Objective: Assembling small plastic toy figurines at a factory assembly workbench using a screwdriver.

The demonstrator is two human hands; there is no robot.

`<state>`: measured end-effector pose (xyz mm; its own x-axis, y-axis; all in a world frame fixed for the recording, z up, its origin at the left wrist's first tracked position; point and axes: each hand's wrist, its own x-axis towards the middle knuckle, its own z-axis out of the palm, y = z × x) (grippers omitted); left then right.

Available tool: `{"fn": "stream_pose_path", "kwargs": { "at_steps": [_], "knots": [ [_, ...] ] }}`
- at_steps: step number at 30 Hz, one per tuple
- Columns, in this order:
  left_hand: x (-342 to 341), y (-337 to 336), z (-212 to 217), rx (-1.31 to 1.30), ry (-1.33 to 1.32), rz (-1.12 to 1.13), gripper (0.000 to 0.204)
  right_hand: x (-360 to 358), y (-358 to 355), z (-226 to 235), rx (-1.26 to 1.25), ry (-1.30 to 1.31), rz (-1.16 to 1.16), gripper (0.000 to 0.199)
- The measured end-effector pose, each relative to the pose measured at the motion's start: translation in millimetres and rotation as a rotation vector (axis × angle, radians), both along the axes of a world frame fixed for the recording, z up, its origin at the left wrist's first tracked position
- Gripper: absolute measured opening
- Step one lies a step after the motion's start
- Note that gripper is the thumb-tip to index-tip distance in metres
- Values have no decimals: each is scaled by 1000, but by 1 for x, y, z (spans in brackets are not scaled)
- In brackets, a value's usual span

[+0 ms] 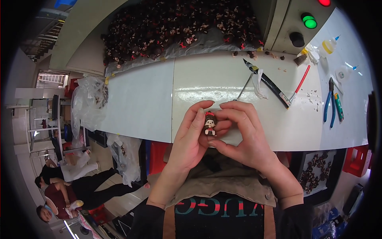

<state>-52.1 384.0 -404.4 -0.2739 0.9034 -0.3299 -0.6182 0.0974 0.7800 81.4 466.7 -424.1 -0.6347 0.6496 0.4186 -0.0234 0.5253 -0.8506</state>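
One small doll figure (210, 124) held; one blue-handled pliers (330, 104); one glue bottle (328, 46); two round lamps.

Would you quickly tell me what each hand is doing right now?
Left hand: closed on the small doll figurine, thumb along its left side.
Right hand: closed on the same figurine, fingers curled around it.

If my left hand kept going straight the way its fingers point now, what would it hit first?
Your left hand points up and away across the table. Past the small doll it holds, the white top looks bare, so it would probably first reach the pile of dolls at the back, though depth is unclear.
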Motion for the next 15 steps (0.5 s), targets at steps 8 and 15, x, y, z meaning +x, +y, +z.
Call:
{"fn": "stream_pose_path", "kwargs": {
  "at_steps": [8, 15],
  "knots": [
    [-2, -4, -1, -29, 8, -45, 39, -4, -2, -3, 64, -72, -3, 53],
    [-5, -10, 3, -4, -101, -98, 54, -12, -6, -7, 22, 6, -35, 48]
  ]
}}
